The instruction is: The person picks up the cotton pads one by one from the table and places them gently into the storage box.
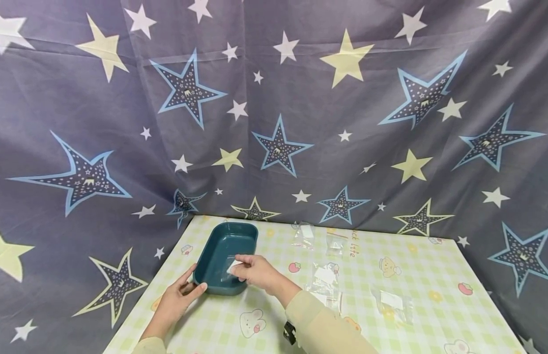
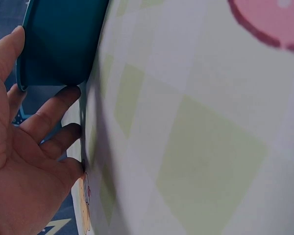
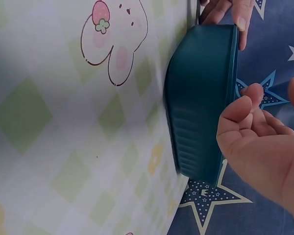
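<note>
A dark teal rectangular tray stands at the left of the table. My left hand holds its near left corner, with the thumb on the near rim and the fingers along the left side. In the left wrist view the fingertips touch the outer wall of the tray. My right hand reaches over the near right side and pinches a small clear plastic bag with a white label, low within the tray. In the right wrist view, the tray wall hides the bag below my right hand.
Several more clear bags with white labels lie right of the tray, among them one at the back, one nearer and one farther right. The table has a green checked cover. A starry curtain hangs behind.
</note>
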Demonstrator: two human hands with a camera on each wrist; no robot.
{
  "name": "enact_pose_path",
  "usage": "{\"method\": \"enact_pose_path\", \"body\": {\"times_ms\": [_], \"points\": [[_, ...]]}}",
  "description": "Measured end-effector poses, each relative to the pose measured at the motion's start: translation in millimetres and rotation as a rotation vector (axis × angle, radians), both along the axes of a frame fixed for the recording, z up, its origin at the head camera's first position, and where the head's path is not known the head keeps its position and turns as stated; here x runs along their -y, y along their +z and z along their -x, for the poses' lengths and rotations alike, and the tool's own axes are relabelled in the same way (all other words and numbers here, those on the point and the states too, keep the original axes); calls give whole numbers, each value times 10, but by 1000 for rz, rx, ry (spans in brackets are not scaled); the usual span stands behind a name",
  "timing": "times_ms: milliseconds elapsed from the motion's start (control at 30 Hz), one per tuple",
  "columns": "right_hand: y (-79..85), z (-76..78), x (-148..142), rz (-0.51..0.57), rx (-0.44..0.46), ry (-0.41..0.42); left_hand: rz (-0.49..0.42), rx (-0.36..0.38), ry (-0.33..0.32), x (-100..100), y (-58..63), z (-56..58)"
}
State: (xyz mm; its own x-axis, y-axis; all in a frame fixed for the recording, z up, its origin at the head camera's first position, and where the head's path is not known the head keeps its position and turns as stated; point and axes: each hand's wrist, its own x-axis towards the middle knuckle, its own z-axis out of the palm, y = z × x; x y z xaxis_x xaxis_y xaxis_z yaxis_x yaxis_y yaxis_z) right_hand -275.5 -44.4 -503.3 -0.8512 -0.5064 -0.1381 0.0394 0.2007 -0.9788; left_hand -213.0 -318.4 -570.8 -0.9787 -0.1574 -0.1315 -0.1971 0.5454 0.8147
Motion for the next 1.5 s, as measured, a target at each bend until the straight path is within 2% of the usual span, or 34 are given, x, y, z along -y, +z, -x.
{"method": "enact_pose_path", "body": {"times_ms": [500, 800, 1167, 1500], "points": [[4, -16, -29, 7, -22, -2, -5, 6, -7, 8, -13, 9], [-4, -24, -178, -8, -34, 16, -15, 0, -5, -3, 6, -3], [-98, 9, -602, -17, -36, -42, -19, -3, -4, -6, 17, -1], [-183, 59, -1176, -40, -50, -88, -9, -3, -3, -15, 18, -2]]}}
